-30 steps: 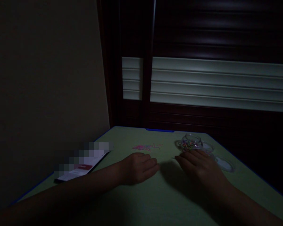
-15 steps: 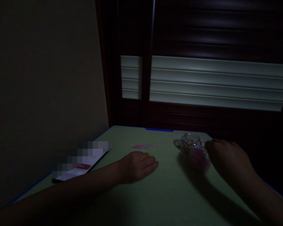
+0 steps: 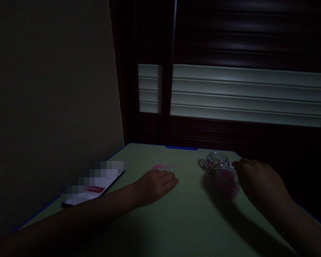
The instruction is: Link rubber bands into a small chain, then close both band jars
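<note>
My right hand (image 3: 259,180) is closed at the right side of a small clear jar (image 3: 227,184) with blurred pink contents; it seems tilted, and my fingertips are partly hidden against it. Just behind it stands a round clear jar (image 3: 216,165) holding small multicoloured pieces. My left hand (image 3: 155,187) rests low over the table, palm down, its fingers together and curled. Whatever may be under those fingers is hidden. Right behind them lies a small loose pile of thin pink and pale pieces (image 3: 166,166), too small to name.
The pale green table (image 3: 176,221) has a blue edge. At its left lies a flat device with a lit screen (image 3: 93,191), partly pixelated, beside my left forearm. A wall (image 3: 53,89) borders the left side; dark wooden panels with pale slats (image 3: 243,94) stand behind.
My left fingers have drawn in slightly, near the pile. The jar with pink contents has shifted a little at my right hand and still looks blurred. The view has moved very slightly.
</note>
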Demonstrator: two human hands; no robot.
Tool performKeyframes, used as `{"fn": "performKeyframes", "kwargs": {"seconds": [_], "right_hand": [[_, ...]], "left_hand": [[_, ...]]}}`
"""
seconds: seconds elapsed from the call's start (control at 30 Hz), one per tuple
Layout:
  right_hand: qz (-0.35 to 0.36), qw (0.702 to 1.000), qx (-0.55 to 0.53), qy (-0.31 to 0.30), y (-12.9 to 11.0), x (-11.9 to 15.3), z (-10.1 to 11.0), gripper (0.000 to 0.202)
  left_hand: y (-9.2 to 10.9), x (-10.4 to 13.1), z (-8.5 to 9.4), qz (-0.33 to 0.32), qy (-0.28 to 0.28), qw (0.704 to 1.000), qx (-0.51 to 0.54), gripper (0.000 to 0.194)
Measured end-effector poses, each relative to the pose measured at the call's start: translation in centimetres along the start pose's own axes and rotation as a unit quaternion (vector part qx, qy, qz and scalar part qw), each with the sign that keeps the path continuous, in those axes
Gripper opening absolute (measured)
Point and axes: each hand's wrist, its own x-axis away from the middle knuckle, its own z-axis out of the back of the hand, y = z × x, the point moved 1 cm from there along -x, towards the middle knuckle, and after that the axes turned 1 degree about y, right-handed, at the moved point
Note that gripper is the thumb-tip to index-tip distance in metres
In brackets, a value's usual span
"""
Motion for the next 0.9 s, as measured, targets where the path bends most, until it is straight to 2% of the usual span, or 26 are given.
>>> {"fn": "performKeyframes", "kwargs": {"seconds": [0.13, 0.23, 0.33, 0.4, 0.5, 0.67, 0.77, 0.9], "right_hand": [[0.018, 0.999, -0.023, 0.026, -0.7, -0.1, 0.2, 0.021], [0.036, 0.991, -0.115, 0.062, -1.8, -0.1, 0.2, 0.018], [0.08, 0.963, -0.238, 0.098, -3.4, 0.1, -0.4, 0.019], [0.114, 0.951, -0.267, 0.11, -4.4, 0.3, -1.0, 0.02], [0.143, 0.944, -0.285, 0.089, -5.8, 0.7, -1.9, 0.02], [0.178, 0.937, -0.3, 0.026, -7.2, 1.3, -3.0, 0.018], [0.191, 0.936, -0.296, 0.006, -7.6, 1.4, -3.3, 0.018], [0.195, 0.937, -0.29, -0.005, -7.4, 1.3, -3.1, 0.017]], "left_hand": [[-0.3, 0.1, -0.4, 0.055, -0.029, 0.998, 0.009, 0.018], [-0.5, 0.2, -0.5, 0.108, -0.061, 0.991, 0.046, 0.018], [-0.7, 0.3, -0.7, 0.206, -0.071, 0.969, 0.112, 0.019], [-1.0, 0.4, -0.9, 0.275, -0.061, 0.949, 0.143, 0.019], [-1.3, 0.8, -1.4, 0.342, -0.054, 0.925, 0.154, 0.02], [-1.7, 1.4, -1.9, 0.399, -0.097, 0.903, 0.125, 0.023], [-1.8, 1.6, -1.9, 0.421, -0.121, 0.892, 0.111, 0.023], [-1.8, 1.4, -1.9, 0.416, -0.157, 0.89, 0.106, 0.026]]}}
